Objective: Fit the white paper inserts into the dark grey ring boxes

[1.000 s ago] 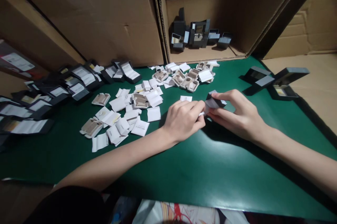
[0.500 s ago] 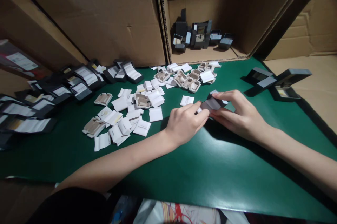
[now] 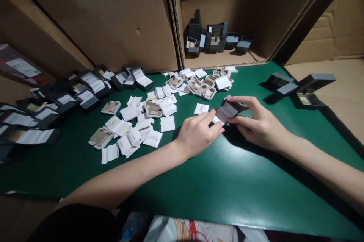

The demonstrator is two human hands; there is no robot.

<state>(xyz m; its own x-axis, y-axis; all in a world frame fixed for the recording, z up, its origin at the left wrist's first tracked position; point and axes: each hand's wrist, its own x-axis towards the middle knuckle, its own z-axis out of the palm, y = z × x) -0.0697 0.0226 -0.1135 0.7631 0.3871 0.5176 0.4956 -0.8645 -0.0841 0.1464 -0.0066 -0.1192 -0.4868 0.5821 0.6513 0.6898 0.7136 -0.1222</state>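
Observation:
A small dark hinged jewelry box (image 3: pixel 229 109) is held up over the green table, its lid raised and a white insert (image 3: pixel 217 119) showing at its lower left. My right hand (image 3: pixel 260 122) grips the lid side between thumb and fingers. Closed around the lower left end is my left hand (image 3: pixel 197 132), whose fingertips hide part of the white insert. Just beyond my left hand lies a white printed card (image 3: pixel 201 108). Left of it spreads a loose heap of white inserts (image 3: pixel 153 109), some turned over to show brown undersides.
Several open dark boxes (image 3: pixel 93 83) crowd the left side. More dark boxes (image 3: pixel 217 37) stand inside a cardboard carton (image 3: pixel 227 7) at the back. Two open boxes (image 3: pixel 308 94) sit at the right edge of the green table (image 3: pixel 227 192).
The box has tilted so that more of its grey lid interior shows. My right fingers have shifted slightly on the lid; my left hand has moved slightly left.

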